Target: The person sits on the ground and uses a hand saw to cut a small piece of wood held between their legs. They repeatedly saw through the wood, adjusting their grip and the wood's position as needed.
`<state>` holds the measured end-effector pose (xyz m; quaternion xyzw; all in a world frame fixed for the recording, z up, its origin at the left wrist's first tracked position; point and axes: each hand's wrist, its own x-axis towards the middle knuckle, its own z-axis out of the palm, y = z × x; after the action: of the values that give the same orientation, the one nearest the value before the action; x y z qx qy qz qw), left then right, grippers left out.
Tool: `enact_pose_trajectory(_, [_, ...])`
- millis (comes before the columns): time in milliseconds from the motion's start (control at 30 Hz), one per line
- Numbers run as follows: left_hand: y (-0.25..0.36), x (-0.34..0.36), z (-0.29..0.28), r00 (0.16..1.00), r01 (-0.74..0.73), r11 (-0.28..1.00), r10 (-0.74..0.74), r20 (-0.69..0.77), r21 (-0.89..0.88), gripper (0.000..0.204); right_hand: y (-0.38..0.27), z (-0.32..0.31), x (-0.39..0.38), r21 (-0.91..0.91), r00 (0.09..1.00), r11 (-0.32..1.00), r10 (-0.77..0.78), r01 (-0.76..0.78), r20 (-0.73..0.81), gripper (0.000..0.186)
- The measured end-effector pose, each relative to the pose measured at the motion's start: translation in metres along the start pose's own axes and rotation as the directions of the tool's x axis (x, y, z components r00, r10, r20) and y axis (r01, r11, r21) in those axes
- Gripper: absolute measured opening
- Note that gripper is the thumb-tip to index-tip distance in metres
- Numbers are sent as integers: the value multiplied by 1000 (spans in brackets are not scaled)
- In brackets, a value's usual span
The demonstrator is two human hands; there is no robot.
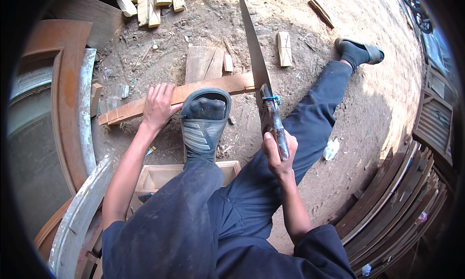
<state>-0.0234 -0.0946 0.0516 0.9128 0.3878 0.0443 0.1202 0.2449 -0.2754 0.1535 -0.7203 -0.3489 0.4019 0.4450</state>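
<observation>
My left hand (158,107) grips a long reddish wooden board (230,85) just left of my raised foot in a grey slide sandal (201,133), which presses on the board. A pale flat wood piece (200,58) lies on the ground behind the board. My right hand (279,152) is closed on the handle of a handsaw (255,51), its handle worn, with a blue tie around it. The long blade points up and away from me, its toothed edge at the board's right end. Below my foot is an open wooden box frame (157,175).
Wood offcuts (154,10) and a loose pale block (284,48) lie on the dirt. An old door (75,36) and weathered boards (87,95) stand left. Stacked planks (382,196) lie right. My other leg (317,99) stretches out rightward.
</observation>
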Motion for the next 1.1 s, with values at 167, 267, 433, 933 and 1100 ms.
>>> enact_pose_trajectory(167, [-1, 1, 0, 1000, -10, 1000, 10, -8, -13, 59, -3, -4, -3, -45, 1000, 999, -24, 25, 16, 18])
enact_pose_trajectory(267, [-1, 0, 1, 1000, -11, 1000, 10, -16, -4, 59, -2, -5, -8, -53, 999, 998, -38, 39, 25, 17])
enact_pose_trajectory(433, [-3, -2, 4, 1000, -9, 1000, 9, -11, 1, 59, 4, -3, -15, -37, 999, 999, -33, 35, 39, 16])
enact_pose_trajectory(933, [-20, 21, -3, 990, 59, 982, -34, 140, -180, 55, -9, 13, 7, -30, 998, 999, 24, -23, 60, 16])
enact_pose_trajectory(1100, [-17, 30, -14, 864, 266, 929, -110, 492, -258, 62, 1, 33, 2, 109, 982, 977, 186, -181, -34, 20])
